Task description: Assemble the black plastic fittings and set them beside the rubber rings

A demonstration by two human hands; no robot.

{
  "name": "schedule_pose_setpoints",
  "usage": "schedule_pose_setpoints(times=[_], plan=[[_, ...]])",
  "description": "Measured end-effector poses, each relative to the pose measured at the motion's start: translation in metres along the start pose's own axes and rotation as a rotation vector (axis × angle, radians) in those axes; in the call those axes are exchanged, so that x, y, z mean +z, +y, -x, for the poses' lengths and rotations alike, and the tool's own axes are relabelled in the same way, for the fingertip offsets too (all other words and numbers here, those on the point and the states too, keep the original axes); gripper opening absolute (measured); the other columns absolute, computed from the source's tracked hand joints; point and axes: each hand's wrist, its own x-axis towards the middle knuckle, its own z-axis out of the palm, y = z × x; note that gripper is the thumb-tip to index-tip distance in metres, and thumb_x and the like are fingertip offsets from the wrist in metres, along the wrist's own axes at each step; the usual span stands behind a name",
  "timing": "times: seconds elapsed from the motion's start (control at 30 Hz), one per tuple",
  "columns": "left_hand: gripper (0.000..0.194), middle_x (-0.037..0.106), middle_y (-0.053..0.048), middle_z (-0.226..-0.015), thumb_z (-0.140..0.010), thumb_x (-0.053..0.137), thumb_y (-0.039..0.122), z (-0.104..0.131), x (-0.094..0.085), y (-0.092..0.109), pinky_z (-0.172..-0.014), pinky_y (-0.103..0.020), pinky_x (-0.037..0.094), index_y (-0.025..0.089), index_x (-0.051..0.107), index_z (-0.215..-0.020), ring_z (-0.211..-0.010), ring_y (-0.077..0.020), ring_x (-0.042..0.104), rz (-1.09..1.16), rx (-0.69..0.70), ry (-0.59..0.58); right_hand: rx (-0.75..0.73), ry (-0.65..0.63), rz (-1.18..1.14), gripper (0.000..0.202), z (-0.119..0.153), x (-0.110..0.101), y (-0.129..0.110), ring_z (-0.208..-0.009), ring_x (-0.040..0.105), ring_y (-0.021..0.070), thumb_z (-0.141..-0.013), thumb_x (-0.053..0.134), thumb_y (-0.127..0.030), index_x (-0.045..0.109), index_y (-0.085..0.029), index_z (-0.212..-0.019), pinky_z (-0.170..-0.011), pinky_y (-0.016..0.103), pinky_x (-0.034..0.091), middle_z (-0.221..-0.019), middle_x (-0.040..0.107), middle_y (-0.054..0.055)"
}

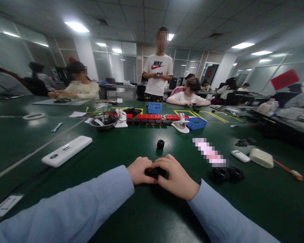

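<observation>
In the head view, my left hand and my right hand meet over the green table, both curled round one black part. Fingers cover most of that part, so its kind cannot be made out. Just beyond my hands a small black knobbly toy wheel stands on the table. Off to the right lie two larger black toy tyres, one beside the other.
A white power bank-like case lies left, a small wrench behind it. Further back are a metal bowl of cables, red blocks, white clips and blue bins. A beige box sits right. People work around.
</observation>
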Motion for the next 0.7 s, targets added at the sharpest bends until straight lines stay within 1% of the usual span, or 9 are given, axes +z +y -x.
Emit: schedule_pose_setpoints(times=[0.13, 0.27, 0.43, 0.57, 0.63, 0.7], plan=[[0.032, 0.059, 0.002, -0.075, -0.071, 0.065, 0.049, -0.001, 0.0015, -0.0009, -0.069, -0.028, 0.035, 0.018, 0.059, -0.075, -0.075, -0.0174, 0.053, -0.006, -0.009, 0.012, 0.012, 0.011, -0.043, 0.032, 0.0003, 0.0035, 0.0007, -0.079, 0.048, 0.0172, -0.061, 0.054, -0.001, 0.067, -0.018, -0.084, -0.075, 0.032, 0.038, -0.093, 0.068, 0.0], [0.033, 0.058, 0.002, -0.072, -0.071, 0.064, 0.051, -0.0014, 0.0038, -0.0023, -0.068, -0.028, 0.034, 0.018, 0.058, -0.07, -0.074, -0.0166, 0.053, -0.003, 0.022, 0.029, 0.037, 0.015, -0.06, 0.029, 0.0006, 0.0065, 0.0015, -0.079, 0.047, 0.0172, -0.061, 0.054, 0.001, 0.068, -0.02, -0.074, -0.073, 0.033, 0.037, -0.091, 0.069, -0.002], [0.037, 0.055, 0.003, -0.067, -0.069, 0.064, 0.054, -0.0016, 0.0033, -0.0015, -0.066, -0.027, 0.032, 0.018, 0.055, -0.064, -0.071, -0.0153, 0.051, 0.006, 0.021, 0.044, 0.022, 0.037, -0.082, 0.029, 0.0012, 0.0103, 0.0026, -0.076, 0.045, 0.0167, -0.061, 0.049, 0.005, 0.064, -0.02, -0.056, -0.072, 0.033, 0.035, -0.086, 0.07, -0.004], [0.035, 0.054, 0.004, -0.066, -0.068, 0.067, 0.05, -0.0027, 0.0029, -0.0009, -0.064, -0.026, 0.031, 0.018, 0.053, -0.064, -0.07, -0.0145, 0.05, 0.003, 0.026, 0.044, -0.036, 0.011, -0.086, 0.033, 0.0014, 0.0096, 0.0033, -0.075, 0.046, 0.0159, -0.061, 0.044, 0.009, 0.06, -0.019, -0.053, -0.071, 0.032, 0.035, -0.076, 0.07, -0.005], [0.035, 0.054, 0.004, -0.065, -0.068, 0.068, 0.049, -0.0031, 0.0029, -0.0008, -0.064, -0.026, 0.031, 0.018, 0.053, -0.063, -0.069, -0.0144, 0.05, -0.002, 0.03, 0.046, -0.07, -0.008, -0.082, 0.033, 0.0017, 0.0065, 0.0033, -0.075, 0.046, 0.0158, -0.06, 0.042, 0.009, 0.06, -0.019, -0.055, -0.072, 0.032, 0.035, -0.075, 0.069, -0.005], [0.036, 0.053, 0.004, -0.065, -0.069, 0.067, 0.05, -0.003, 0.0026, -0.0006, -0.064, -0.026, 0.031, 0.018, 0.053, -0.063, -0.069, -0.0145, 0.05, -0.003, 0.025, 0.043, -0.104, 0.002, -0.083, 0.032, 0.0023, 0.0021, 0.003, -0.074, 0.047, 0.0161, -0.06, 0.042, 0.008, 0.06, -0.019, -0.057, -0.072, 0.033, 0.035, -0.075, 0.069, -0.005]])
